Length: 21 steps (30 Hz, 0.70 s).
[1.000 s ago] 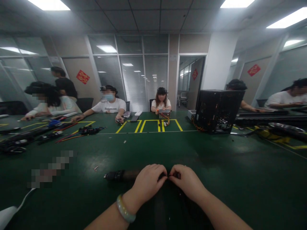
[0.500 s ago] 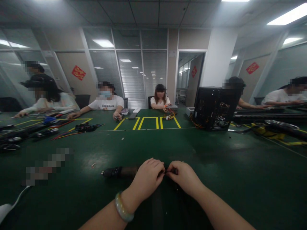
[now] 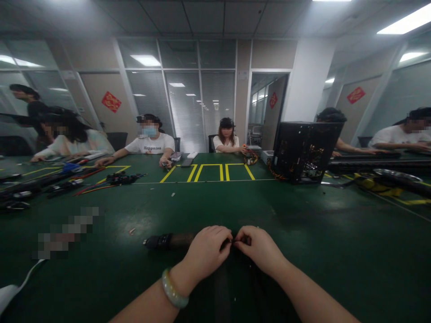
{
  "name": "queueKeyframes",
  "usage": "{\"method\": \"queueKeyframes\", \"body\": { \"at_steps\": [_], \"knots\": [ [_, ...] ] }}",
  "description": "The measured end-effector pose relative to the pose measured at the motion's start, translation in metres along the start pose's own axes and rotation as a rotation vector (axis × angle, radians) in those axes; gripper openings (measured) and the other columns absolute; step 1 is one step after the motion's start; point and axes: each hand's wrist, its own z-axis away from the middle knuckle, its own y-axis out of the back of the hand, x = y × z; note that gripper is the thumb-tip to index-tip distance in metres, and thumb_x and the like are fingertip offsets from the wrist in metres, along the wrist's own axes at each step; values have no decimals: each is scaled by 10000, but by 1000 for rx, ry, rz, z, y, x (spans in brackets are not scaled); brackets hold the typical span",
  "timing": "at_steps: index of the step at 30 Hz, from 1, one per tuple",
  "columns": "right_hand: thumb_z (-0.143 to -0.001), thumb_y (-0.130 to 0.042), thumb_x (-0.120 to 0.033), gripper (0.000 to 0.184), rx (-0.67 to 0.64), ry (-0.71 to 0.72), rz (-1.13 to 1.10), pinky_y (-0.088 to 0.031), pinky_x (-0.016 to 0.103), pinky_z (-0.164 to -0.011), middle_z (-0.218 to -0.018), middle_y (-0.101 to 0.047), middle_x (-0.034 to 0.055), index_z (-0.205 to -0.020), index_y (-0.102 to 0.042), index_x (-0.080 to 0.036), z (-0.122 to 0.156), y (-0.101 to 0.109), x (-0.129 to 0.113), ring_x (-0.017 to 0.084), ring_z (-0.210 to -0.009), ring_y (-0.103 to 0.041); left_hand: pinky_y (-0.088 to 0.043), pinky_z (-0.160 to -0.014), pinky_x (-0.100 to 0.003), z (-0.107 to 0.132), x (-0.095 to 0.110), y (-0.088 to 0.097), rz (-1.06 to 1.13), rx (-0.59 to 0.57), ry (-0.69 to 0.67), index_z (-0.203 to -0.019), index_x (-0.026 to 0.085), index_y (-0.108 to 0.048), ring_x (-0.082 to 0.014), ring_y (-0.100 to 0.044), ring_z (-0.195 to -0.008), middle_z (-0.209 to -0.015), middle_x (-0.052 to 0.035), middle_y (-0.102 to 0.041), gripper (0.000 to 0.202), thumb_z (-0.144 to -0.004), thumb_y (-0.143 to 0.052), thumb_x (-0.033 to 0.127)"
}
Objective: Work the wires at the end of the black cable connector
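Observation:
My left hand (image 3: 209, 246), with a pale bangle on its wrist, is closed low in the middle of the view, its thumb and fingertips pinched together. Facing it, my right hand (image 3: 258, 247) is pinched too, the fingertips of both nearly touching. A small dark piece between them is too tiny and shaded to name. Dark, strip-like shapes below the hands blend into the table, so I cannot tell what they are. A power drill (image 3: 161, 241) lies on its side beyond my left forearm, chuck to the left, its rear part hidden by my left hand.
The green table (image 3: 303, 269) carries a power strip (image 3: 67, 233) with a white cord at left. Dark cable bundles (image 3: 123, 178) lie at far left, and a black computer case (image 3: 292, 152) stands at right. Several people sit across the table, among yellow tape marks (image 3: 208, 166).
My hands stay pinched together in nearly the same spot. Across the table, a seated person's hands and a bundle of coloured wires have shifted right. A standing person at far left has moved left.

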Motion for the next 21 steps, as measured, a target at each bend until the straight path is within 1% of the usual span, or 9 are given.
{"method": "queueKeyframes", "body": {
  "at_steps": [6, 11, 14, 16, 21],
  "knots": [
    [-790, -636, -184, 53, 2, 2, 8, -358, 227, -594, -734, -650, -25, -795, -679, -214, -1, -4, 3, 136, -656, -550, -451, -875, -347, -1, -1, -2, -4, -5, 6, -921, 223, -598, -201, -603, -947, -996, -10, -662, 113, -827, -588, 160],
    [-791, -645, -187, 43, 0, 1, 11, -359, 230, -613, -745, -651, -32, -791, -675, -217, -1, -3, 2, 135, -667, -554, -453, -919, -361, 1, 0, -1, 5, 16, -1, -998, 221, -588, -207, -596, -1022, -1103, -26, -647, 166, -836, -582, 188],
    [-792, -648, -183, 52, -2, 1, 0, -357, 232, -611, -745, -653, -38, -786, -678, -224, -1, -3, 1, 135, -669, -559, -454, -927, -374, 1, -1, -2, 12, 15, -5, -959, 211, -591, -215, -593, -1052, -1137, -40, -642, 111, -852, -565, 202],
    [-793, -647, -178, 61, -6, -5, -14, -356, 230, -602, -745, -655, -41, -787, -680, -229, 0, -2, 0, 133, -667, -561, -453, -928, -378, 1, -2, -2, 16, 14, -1, -931, 214, -592, -212, -596, -1046, -1134, -30, -647, 86, -852, -567, 194],
    [-792, -651, -181, 58, -20, -24, -16, -353, 229, -589, -745, -658, -36, -798, -683, -229, 0, -2, -1, 139, -666, -565, -458, -922, -367, 1, -1, -2, 9, -1, 0, -927, 222, -600, -203, -598, -1047, -1118, -18, -655, 114, -834, -571, 164]
  ]
}}
